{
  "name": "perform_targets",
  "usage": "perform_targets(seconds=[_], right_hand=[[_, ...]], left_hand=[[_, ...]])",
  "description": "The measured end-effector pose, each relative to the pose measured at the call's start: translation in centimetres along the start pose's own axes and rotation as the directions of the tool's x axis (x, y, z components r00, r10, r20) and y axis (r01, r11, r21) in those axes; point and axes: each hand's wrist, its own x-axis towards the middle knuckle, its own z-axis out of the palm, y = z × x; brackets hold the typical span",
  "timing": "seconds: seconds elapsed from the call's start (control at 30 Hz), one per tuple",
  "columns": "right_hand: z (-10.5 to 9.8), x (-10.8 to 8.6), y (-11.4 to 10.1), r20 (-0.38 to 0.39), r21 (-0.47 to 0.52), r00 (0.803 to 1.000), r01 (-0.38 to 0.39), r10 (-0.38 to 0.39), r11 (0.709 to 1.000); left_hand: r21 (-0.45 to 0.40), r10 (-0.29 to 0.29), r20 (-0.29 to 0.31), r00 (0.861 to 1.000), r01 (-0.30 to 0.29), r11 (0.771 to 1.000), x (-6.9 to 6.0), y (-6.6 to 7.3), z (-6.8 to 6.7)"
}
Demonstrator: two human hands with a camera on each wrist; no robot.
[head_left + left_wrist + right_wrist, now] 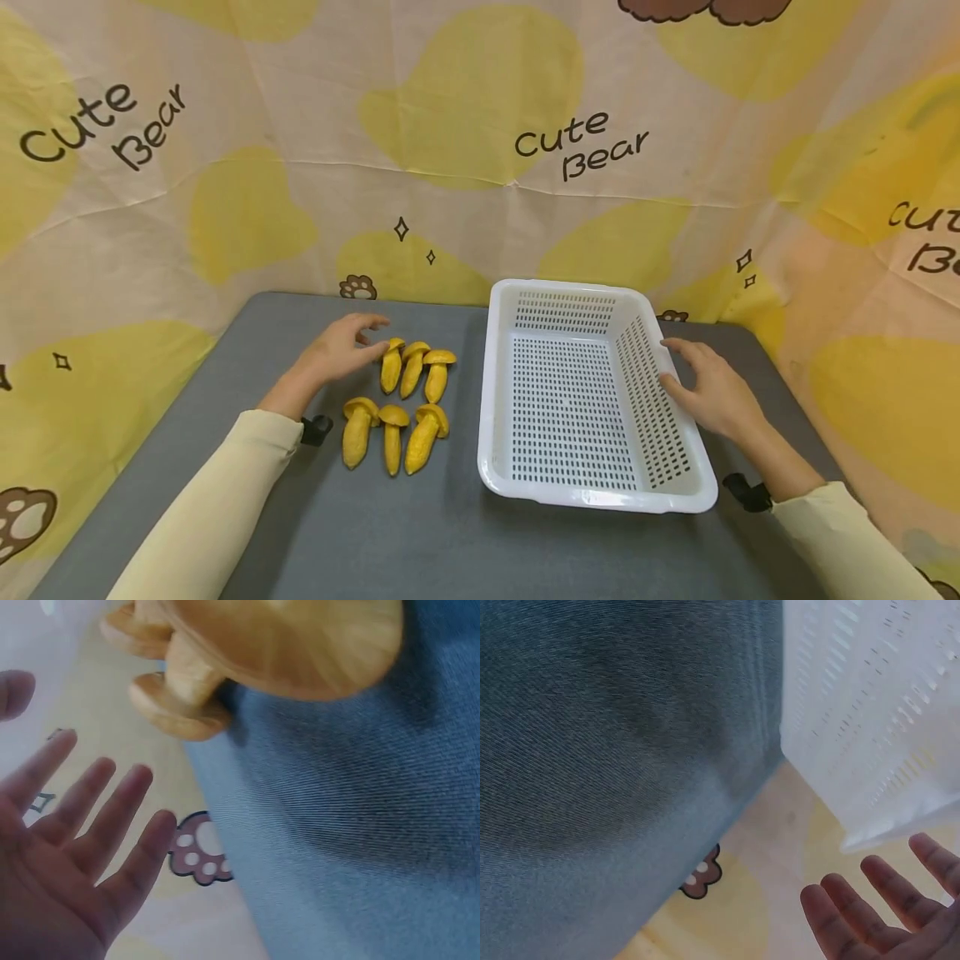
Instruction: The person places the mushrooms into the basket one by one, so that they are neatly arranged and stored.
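Several yellow mushrooms lie on the grey table in two rows, a back row with a slim mushroom (412,368) in its middle and a front row with a thicker mushroom (360,429) at its left. My left hand (348,350) hovers by the back row's left end, fingers apart and holding nothing. In the left wrist view, its spread fingers (124,817) are clear of the mushroom caps (176,712). Right of the mushrooms stands a white perforated plastic basket (487,400) with nothing inside. Beside its right rim is my right hand (712,392), fingers extended; whether the fingertips touch the rim I cannot tell.
The grey table (420,533) ends at the back against a hanging cloth (465,108) printed with yellow patches and lettering. More cloth hangs at both sides. A dark band (315,430) sits on the left wrist and another dark band (746,492) on the right.
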Motion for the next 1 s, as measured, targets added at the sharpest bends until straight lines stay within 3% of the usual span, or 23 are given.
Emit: perform_targets(seconds=[0.17, 0.43, 1.0], right_hand=[[0.4, -0.1, 0.1, -0.007, -0.016, 1.0, -0.003, 0.003, 1.0], [0.9, 0.0, 0.1, -0.007, 0.025, 1.0, 0.009, -0.009, 1.0], [0.7, 0.1, 0.2, 0.021, 0.051, 0.999, -0.038, 0.037, 0.998]], left_hand=[[-0.036, -0.015, 0.059, 0.998, 0.018, 0.999, 0.7, -1.0, 0.5], [-0.033, -0.021, 0.104, 0.994, 0.025, 0.999, 1.5, -2.1, 0.8], [-0.077, -0.073, 0.164, 0.984, 0.087, 0.993, 2.6, -2.2, 1.1]])
